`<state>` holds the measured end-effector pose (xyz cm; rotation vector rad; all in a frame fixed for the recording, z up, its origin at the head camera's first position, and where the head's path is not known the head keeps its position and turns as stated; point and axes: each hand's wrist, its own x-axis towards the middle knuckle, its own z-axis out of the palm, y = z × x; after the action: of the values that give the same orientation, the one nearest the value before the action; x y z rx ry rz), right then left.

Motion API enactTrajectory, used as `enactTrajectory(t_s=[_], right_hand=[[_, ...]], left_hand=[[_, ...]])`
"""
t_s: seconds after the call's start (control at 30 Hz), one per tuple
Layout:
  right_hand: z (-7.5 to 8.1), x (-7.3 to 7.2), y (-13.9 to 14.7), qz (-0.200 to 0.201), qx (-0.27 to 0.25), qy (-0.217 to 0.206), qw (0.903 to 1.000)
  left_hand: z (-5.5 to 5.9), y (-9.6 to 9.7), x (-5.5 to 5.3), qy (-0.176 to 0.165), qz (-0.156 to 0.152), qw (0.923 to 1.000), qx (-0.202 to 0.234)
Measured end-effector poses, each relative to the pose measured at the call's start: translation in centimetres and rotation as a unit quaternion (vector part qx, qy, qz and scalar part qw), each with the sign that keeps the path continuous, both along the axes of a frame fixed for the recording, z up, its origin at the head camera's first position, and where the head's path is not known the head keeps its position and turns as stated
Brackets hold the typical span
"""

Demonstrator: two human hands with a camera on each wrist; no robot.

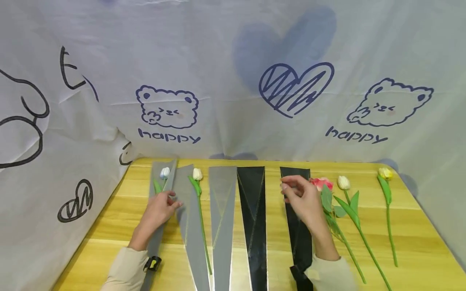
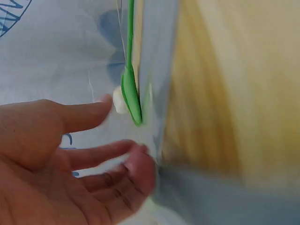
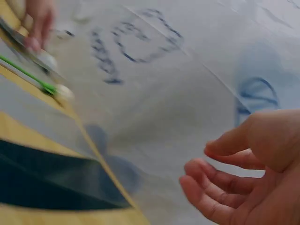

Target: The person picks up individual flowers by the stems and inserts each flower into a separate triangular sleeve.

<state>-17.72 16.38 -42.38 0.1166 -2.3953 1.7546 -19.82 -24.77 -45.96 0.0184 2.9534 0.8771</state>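
My left hand is over the leftmost grey wrapping strip, whose right edge is folded up. A bluish-white tulip lies in that strip, its stem hidden by the hand. In the left wrist view the thumb stands apart from the loosely bent fingers, whose tips are right at the strip's edge. Beside it a white tulip rests on the second grey strip. My right hand hovers over the rightmost black strip, fingers loosely bent with nothing between them.
A third grey strip and another black strip lie mid-table. To the right are a pink flower, a white tulip and a yellow tulip. A printed white cloth hangs behind the wooden table.
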Motion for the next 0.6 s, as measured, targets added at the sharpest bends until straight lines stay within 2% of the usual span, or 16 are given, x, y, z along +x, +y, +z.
enactTrajectory(t_s=[0.1, 0.23, 0.37, 0.53, 0.6], right_hand=[[-1.0, 0.6, -2.1, 0.026, 0.039, -0.017, 0.9987], [-1.9, 1.0, -4.7, 0.047, 0.083, -0.021, 0.9953], [-2.9, 1.4, -7.4, 0.068, 0.134, 0.008, 0.9885], [-3.9, 2.3, -11.8, 0.120, 0.174, 0.021, 0.9772], [-4.1, 2.2, -13.5, 0.128, 0.188, 0.017, 0.9737]], left_hand=[[-0.3, 1.9, -1.3, -0.014, 0.005, 0.9995, -0.030], [-0.7, 3.0, -2.3, -0.036, 0.019, 0.9965, -0.073], [-1.5, 2.9, -2.5, -0.051, 0.014, 0.9953, -0.081], [-2.1, 2.2, -2.2, -0.038, 0.014, 0.9972, -0.063], [-2.0, 2.3, -2.3, -0.032, 0.013, 0.9978, -0.057]])
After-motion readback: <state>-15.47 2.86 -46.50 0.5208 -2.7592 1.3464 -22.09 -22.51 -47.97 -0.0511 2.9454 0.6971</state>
